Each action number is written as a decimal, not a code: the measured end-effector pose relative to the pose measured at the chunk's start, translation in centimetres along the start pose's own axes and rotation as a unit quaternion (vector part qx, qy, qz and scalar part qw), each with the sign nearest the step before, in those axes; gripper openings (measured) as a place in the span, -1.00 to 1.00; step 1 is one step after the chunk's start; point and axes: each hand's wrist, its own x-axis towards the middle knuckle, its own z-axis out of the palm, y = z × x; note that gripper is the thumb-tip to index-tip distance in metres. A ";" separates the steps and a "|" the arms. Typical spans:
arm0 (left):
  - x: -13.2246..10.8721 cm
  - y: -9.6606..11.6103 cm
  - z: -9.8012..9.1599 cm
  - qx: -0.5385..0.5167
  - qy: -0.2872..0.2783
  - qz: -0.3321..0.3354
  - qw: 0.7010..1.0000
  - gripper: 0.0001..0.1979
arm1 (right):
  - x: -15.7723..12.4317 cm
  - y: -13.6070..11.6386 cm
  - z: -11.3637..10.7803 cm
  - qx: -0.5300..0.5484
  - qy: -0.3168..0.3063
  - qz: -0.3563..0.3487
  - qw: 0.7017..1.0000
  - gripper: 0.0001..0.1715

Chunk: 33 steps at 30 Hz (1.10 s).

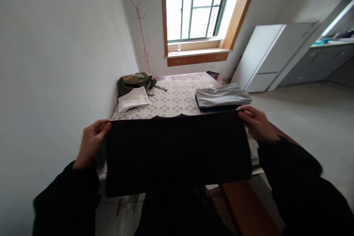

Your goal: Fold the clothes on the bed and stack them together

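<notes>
A black piece of folded cloth (177, 151), probably a garment though its kind does not show, hangs stretched between my hands above the near end of the table. My left hand (94, 138) pinches its upper left corner. At the upper right corner, my right hand (257, 121) is closed on the same cloth. Just beyond my right hand lies a stack of folded clothes, a grey one (222, 96) on top of dark ones (218, 108). On the far left of the table rests a folded white cloth (134, 99).
A patterned tablecloth (168, 97) covers the table. An olive backpack (135, 81) leans by the left wall. Behind stand a pink coat rack (141, 31) and a window with a wooden sill drawer (197, 59). A white fridge (272, 53) is at the right.
</notes>
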 end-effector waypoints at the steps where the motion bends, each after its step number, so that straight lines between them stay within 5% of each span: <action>1: 2.3 -1.1 1.5 0.008 -0.032 -0.015 0.999 -0.42 | 1.7 1.2 1.3 -0.031 -0.044 0.024 0.998 -0.43; 5: 7.9 -6.4 6.0 0.027 -0.097 -0.051 0.994 -0.38 | 5.4 6.2 5.0 -0.097 -0.122 0.085 0.984 -0.33; 10: 9.8 -10.1 5.8 -0.041 -0.136 -0.060 0.988 -0.42 | 6.7 8.3 3.5 -0.067 -0.136 0.043 0.988 -0.35; 14: 11.8 -10.8 4.9 -0.074 -0.096 -0.057 0.991 -0.42 | 8.7 8.2 2.3 -0.048 -0.109 0.052 0.991 -0.34; 21: 15.3 -11.1 8.1 0.085 -0.148 -0.051 0.984 -0.52 | 11.5 11.2 5.9 -0.195 -0.156 0.018 0.968 -0.47; 28: 15.0 -12.1 8.6 0.039 -0.099 -0.025 0.994 -0.56 | 11.1 13.3 5.6 -0.120 -0.089 0.064 0.987 -0.30; 33: 14.4 -12.5 9.3 0.184 -0.066 0.021 0.980 -0.68 | 10.4 14.3 6.7 -0.174 -0.045 0.044 0.983 -0.35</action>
